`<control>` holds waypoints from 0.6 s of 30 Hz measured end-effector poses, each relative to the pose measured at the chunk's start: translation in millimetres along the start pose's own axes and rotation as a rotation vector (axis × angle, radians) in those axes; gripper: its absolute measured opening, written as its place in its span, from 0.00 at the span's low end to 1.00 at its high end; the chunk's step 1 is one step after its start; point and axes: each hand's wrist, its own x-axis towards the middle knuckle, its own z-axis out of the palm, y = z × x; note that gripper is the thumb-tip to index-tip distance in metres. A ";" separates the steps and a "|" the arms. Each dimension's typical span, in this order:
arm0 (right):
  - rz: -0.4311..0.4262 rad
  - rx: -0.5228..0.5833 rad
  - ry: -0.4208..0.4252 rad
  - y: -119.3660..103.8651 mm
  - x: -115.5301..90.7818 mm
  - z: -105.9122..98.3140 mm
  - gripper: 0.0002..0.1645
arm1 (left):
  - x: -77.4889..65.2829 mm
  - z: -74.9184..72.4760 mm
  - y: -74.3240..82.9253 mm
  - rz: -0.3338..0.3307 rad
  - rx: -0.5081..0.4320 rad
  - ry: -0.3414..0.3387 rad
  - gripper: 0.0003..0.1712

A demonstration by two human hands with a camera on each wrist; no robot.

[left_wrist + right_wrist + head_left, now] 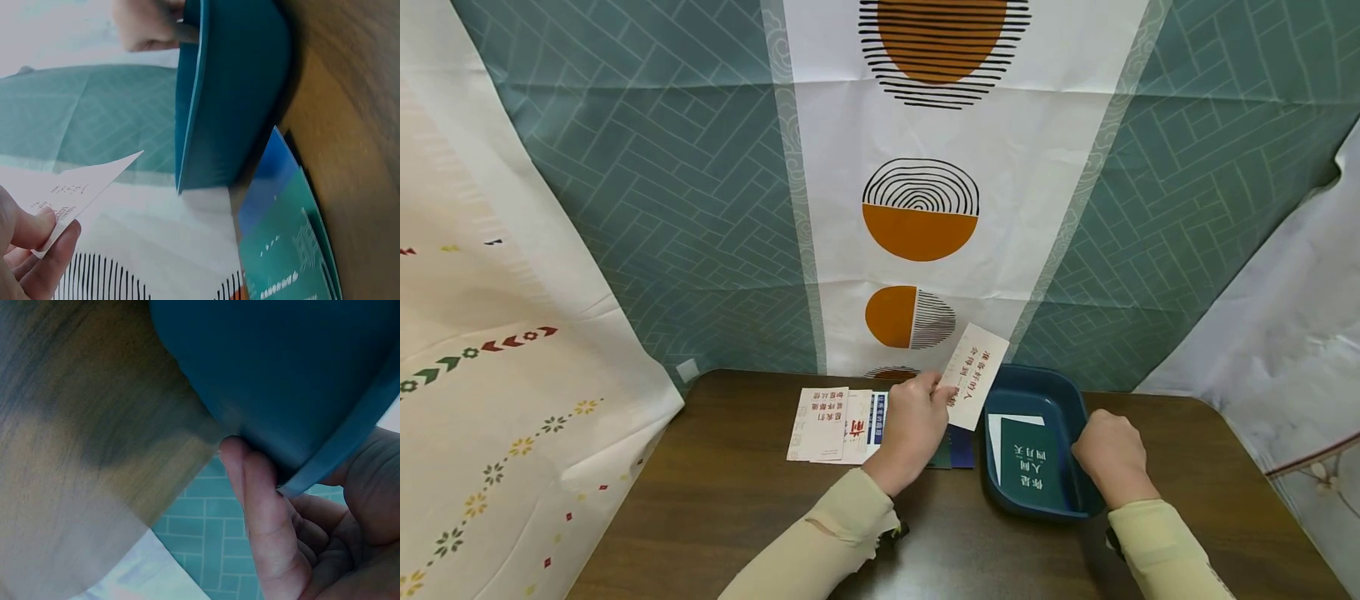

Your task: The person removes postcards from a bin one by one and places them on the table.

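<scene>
My left hand [914,429] pinches a white card [976,375] with red writing between thumb and fingers. The card [81,190] is raised at the left edge of a dark blue plastic bin [1078,400], its lower part overlapping a row of cards in the head view. My right hand [1111,454] grips the bin's right rim, its fingers [269,525] against the outer wall and its thumb at the inner side. Inside the bin lies a dark green card [1030,462] with white writing, over a white card [995,433].
Left of the bin, overlapping cards lie in a row on the wooden table [700,500]: a white one [816,423] with red writing at the left end, a blue one [961,447] by the bin, a green one [281,244] beside it. A patterned cloth [715,208] hangs behind.
</scene>
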 end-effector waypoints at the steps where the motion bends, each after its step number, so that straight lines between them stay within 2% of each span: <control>1: 0.001 0.001 -0.001 -0.1 -0.1 -0.1 0.14 | 0.9 -2.6 -1.8 0.003 -0.004 0.010 0.12; 8: -0.011 0.008 -0.009 -0.1 -1.8 -0.2 0.12 | 7.1 -20.3 -11.7 0.040 0.034 0.092 0.10; 18: -0.014 0.005 0.003 -0.4 -2.0 -0.7 0.11 | 12.5 -47.0 -23.1 -0.018 0.037 0.127 0.11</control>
